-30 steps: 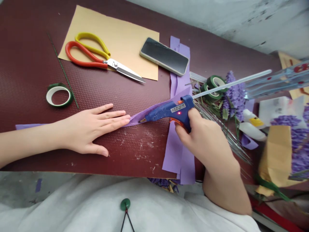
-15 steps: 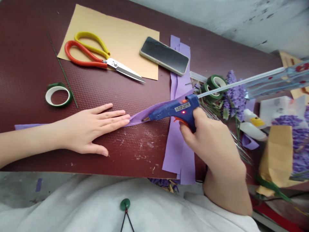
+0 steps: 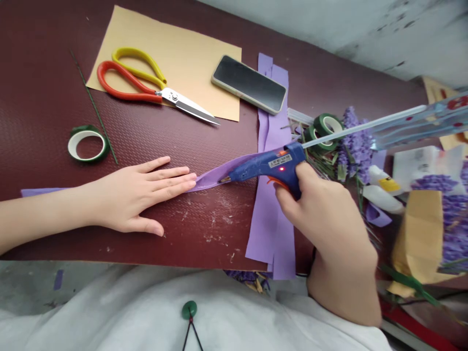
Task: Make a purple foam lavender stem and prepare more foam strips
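My left hand [image 3: 146,192] lies flat with fingers spread, pressing a long purple paper strip [image 3: 214,176] against the table; the strip runs under the palm and shows again left of the wrist. In my right hand [image 3: 321,209] is a blue hot glue gun [image 3: 265,165], gripped by its handle near the orange trigger. A red light glows on its side, and a long clear glue stick [image 3: 369,126] sticks out of its back. The metal nozzle touches or hovers just over the strip's lower edge; I cannot tell which. The strip's far end is hidden behind the gun.
Scissors [image 3: 161,92] and a phone [image 3: 249,84] lie on tan paper [image 3: 190,44]. More purple strips [image 3: 265,219] cross the table by the gun. Green tape [image 3: 87,145] and a thin wire [image 3: 95,109] are at left; purple flowers [image 3: 354,141], tape rolls and stems crowd the right.
My right hand and the glue gun have moved slightly to the right along the strip, drawing the nozzle away from my left fingertips. The left hand has stayed in place.
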### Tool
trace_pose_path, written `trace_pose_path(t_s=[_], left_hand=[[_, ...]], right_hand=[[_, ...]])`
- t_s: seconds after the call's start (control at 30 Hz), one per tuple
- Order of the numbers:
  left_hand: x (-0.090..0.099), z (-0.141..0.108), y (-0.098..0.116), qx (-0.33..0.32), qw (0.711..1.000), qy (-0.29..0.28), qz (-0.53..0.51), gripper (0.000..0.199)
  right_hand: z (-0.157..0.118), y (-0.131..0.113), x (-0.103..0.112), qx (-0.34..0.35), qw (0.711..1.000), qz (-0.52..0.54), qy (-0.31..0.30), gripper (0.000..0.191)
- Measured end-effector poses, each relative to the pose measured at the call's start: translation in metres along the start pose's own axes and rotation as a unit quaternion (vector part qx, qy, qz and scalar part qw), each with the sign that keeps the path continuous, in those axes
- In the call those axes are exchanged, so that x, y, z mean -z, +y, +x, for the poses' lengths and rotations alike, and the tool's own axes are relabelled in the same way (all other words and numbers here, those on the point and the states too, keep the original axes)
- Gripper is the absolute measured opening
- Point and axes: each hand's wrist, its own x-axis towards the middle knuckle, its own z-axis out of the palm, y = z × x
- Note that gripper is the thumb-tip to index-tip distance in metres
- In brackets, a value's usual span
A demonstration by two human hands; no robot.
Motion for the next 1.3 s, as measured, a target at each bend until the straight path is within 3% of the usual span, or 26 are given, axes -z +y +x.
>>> trace_pose_path(t_s=[0.5,0.73,0.9,1.0,1.13,1.3], left_hand=[[-0.001,0.001,0.0,-0.002,1.0,0.011,-0.015,0.085],[0.001,0.001,0.0,0.0,1.0,0.004,-0.009,0.084],[0.0,0.0,0.001,0.012,1.0,0.007,-0.005,0.086],[0.0,0.001,0.001,0.021,1.0,0.007,0.004,0.08],[0.001,0.002,0.004,0.044,0.999,-0.001,0.018,0.064],[0.005,0.002,0.008,0.078,0.997,0.003,0.009,0.056]], right_hand=[[-0.002,0.003,-0.001,-0.001,1.0,-0.023,0.021,0.014],[-0.023,-0.011,0.003,0.007,0.99,-0.102,0.096,0.017],[-0.035,-0.018,0.002,0.028,0.963,-0.214,0.164,0.028],[-0.037,-0.017,0.002,0.021,0.956,-0.236,0.175,0.032],[-0.039,-0.007,0.009,-0.015,0.975,-0.176,0.136,0.023],[-0.026,0.018,0.03,-0.087,0.989,0.055,0.106,0.016]])
